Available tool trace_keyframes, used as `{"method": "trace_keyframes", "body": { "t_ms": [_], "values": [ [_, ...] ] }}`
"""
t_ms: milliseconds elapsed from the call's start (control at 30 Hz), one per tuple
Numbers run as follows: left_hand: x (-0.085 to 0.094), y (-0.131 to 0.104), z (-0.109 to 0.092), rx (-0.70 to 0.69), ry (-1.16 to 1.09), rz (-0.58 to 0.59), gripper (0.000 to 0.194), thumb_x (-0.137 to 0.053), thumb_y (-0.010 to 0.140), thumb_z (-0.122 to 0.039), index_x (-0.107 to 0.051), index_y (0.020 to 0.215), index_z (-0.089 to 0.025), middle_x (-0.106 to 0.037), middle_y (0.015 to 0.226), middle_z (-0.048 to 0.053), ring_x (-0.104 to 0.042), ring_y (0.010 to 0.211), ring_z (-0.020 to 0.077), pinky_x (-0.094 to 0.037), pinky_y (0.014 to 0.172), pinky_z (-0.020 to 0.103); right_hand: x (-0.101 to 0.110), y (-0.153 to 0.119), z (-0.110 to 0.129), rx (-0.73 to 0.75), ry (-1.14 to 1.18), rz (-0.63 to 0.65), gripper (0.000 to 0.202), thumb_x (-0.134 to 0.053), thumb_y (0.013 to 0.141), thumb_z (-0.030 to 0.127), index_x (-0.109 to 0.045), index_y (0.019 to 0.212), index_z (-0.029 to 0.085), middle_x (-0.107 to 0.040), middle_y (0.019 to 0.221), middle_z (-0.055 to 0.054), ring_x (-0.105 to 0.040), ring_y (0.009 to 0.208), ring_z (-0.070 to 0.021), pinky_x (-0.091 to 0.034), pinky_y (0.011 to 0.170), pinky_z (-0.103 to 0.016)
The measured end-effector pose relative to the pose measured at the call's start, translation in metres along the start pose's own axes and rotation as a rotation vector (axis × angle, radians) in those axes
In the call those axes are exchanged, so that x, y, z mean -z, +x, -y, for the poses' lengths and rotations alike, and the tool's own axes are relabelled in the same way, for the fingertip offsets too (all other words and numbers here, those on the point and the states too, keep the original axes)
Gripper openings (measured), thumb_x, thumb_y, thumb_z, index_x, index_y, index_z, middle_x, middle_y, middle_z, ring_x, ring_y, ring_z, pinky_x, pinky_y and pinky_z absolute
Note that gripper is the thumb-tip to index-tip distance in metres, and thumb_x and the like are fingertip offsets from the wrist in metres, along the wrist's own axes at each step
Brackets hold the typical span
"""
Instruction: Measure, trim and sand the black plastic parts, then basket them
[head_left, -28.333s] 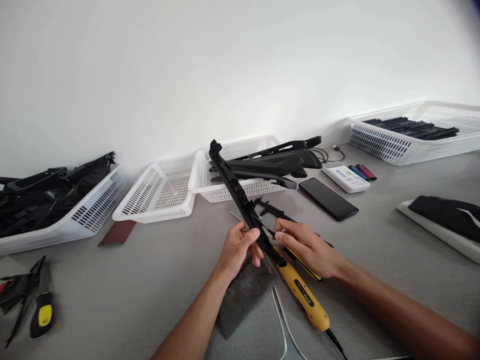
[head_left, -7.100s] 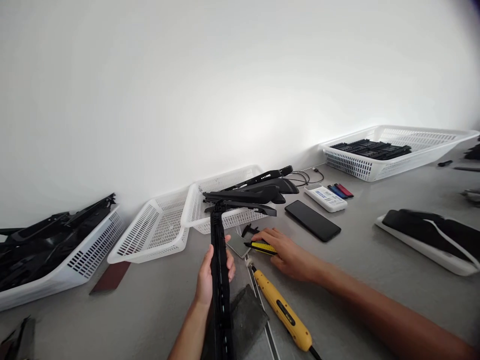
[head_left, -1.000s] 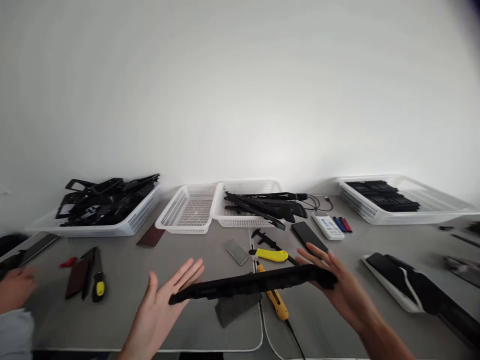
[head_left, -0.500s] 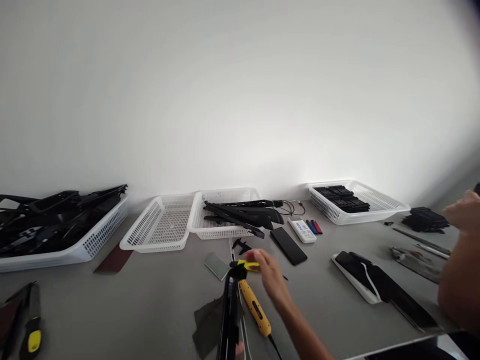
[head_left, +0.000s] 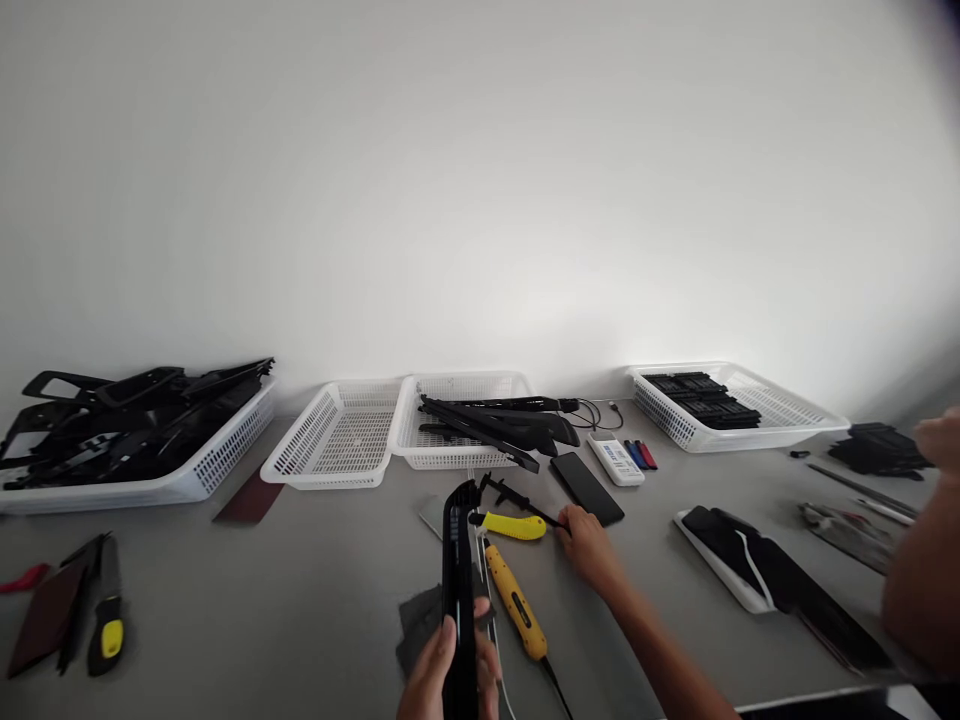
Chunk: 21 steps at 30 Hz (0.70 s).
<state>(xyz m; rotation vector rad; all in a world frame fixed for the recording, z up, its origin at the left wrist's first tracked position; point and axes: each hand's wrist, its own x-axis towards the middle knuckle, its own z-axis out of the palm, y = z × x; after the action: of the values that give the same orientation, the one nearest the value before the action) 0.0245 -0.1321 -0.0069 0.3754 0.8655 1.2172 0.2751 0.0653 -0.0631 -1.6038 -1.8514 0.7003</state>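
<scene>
In the lower middle, my left hand [head_left: 431, 670] is closed round a long, glossy black plastic part [head_left: 459, 580], held upright. My right hand [head_left: 589, 545] reaches across the table and pinches the end of a black caliper [head_left: 517, 497]. A yellow utility knife [head_left: 514, 526] lies just in front of the caliper, between the plastic part and my right hand. Below it rests a yellow corded tool [head_left: 516, 603]. Behind the plastic part, a dark grey cloth or sheet [head_left: 416, 620] is partly hidden. A black phone [head_left: 587, 488] lies just beyond my right hand.
White baskets line the wall: one of black parts [head_left: 232, 440], a bare one [head_left: 330, 440], one with long black pieces [head_left: 465, 457], one with stacked black parts [head_left: 675, 425]. A black-handled scraper [head_left: 109, 610] lies left. Another person's arm [head_left: 926, 560] is at right.
My right hand has let go of the yellow utility knife, moved right and taken the caliper's end. My left hand has risen into view with the black plastic part. The view has shifted slightly.
</scene>
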Motion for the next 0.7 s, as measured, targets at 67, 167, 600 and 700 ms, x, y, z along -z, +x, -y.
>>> {"method": "trace_keyframes", "body": {
  "t_ms": [67, 167, 600, 700],
  "values": [
    [-0.009, 0.01, 0.0, -0.052, -0.003, 0.043, 0.077, -0.067, 0.09, -0.072, -0.061, 0.147, -0.02, -0.073, 0.085, 0.008, -0.063, 0.053, 0.0188, -0.057, 0.05, 0.034, 0.007, -0.002, -0.005, -0.019, 0.009, 0.012, 0.002, -0.054, 0.086, 0.023, -0.054, 0.088, 0.023, -0.066, 0.09, -0.008, -0.062, 0.087, -0.0264, -0.044, 0.078, -0.035],
    [-0.013, 0.027, 0.005, -0.089, -0.006, 0.009, 0.083, -0.068, 0.089, -0.074, -0.055, 0.152, -0.022, -0.073, 0.088, 0.007, -0.062, 0.053, 0.0182, -0.058, 0.048, 0.035, 0.024, -0.016, -0.012, -0.033, 0.036, 0.029, 0.011, -0.046, 0.094, 0.032, -0.051, 0.098, 0.024, -0.067, 0.097, -0.008, -0.065, 0.089, -0.0261, -0.048, 0.078, -0.036],
    [-0.005, 0.043, 0.013, -0.133, 0.1, -0.049, 0.07, -0.07, 0.086, -0.074, -0.066, 0.127, -0.017, -0.06, 0.065, -0.003, -0.053, 0.048, 0.0126, -0.044, 0.045, 0.024, 0.055, -0.119, 0.05, 0.09, 0.302, 0.413, 0.012, -0.052, 0.096, 0.033, -0.057, 0.095, 0.022, -0.061, 0.088, -0.002, -0.056, 0.081, -0.0194, -0.044, 0.074, -0.029],
    [-0.008, 0.041, 0.016, -0.151, 0.21, -0.081, 0.076, -0.068, 0.084, -0.079, -0.064, 0.129, -0.017, -0.057, 0.062, -0.006, -0.051, 0.044, 0.0124, -0.044, 0.043, 0.024, 0.044, -0.119, 0.06, 0.094, 0.181, 0.403, 0.014, -0.052, 0.094, 0.028, -0.06, 0.104, 0.023, -0.063, 0.085, -0.001, -0.059, 0.077, -0.02, -0.043, 0.073, -0.03]
  ]
}}
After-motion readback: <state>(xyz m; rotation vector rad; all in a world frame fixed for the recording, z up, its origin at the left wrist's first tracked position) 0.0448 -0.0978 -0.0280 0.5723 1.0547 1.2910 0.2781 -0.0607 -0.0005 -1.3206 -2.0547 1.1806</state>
